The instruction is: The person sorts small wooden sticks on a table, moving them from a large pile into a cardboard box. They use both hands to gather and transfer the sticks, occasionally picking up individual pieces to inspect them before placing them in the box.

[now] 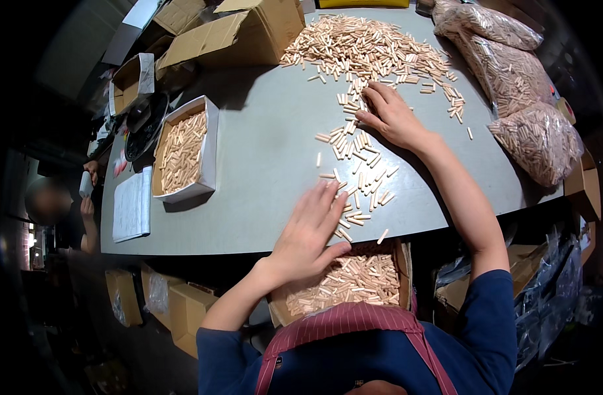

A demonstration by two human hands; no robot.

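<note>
Striped apron (354, 318) nearest; beyond it, grey surface (262, 151); box (405, 273) at its near edge. Left grip (308, 227) flat, wide; right grip (393, 120) wide, loosely bent. Pegs (364, 46) lie beside both, heaped farther off.

The left grip (308, 227), blurred, spreads its fingers just below centre; the right grip (392, 120) curves loosely, upper middle.
</note>
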